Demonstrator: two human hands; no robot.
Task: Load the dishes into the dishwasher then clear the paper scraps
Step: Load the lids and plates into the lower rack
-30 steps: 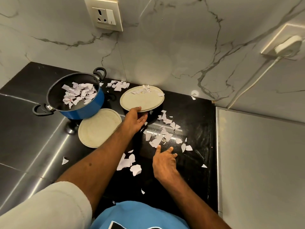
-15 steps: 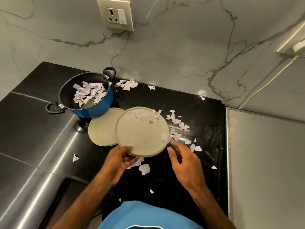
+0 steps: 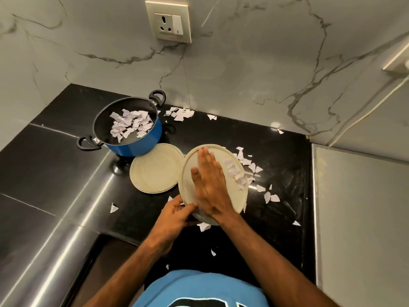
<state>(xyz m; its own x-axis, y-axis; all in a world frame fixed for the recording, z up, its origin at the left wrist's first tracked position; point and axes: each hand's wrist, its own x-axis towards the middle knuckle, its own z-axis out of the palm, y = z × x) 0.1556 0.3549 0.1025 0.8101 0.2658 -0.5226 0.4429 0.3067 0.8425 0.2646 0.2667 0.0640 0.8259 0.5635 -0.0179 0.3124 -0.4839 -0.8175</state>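
My left grip [image 3: 177, 214] clenched on near rim of cream plate [image 3: 232, 198], holding it tilted over desk [image 3: 285, 173]. My right grip [image 3: 210, 185] released, flat on plate, likely to sweep off paper scraps [image 3: 236, 176] just right of it before loading.

Head view, steeply down, close above counter [image 3: 276, 156]

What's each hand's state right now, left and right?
Left hand: holds the near edge of the plate.
Right hand: open, fingers straight and flat on that plate, next to the paper scraps.
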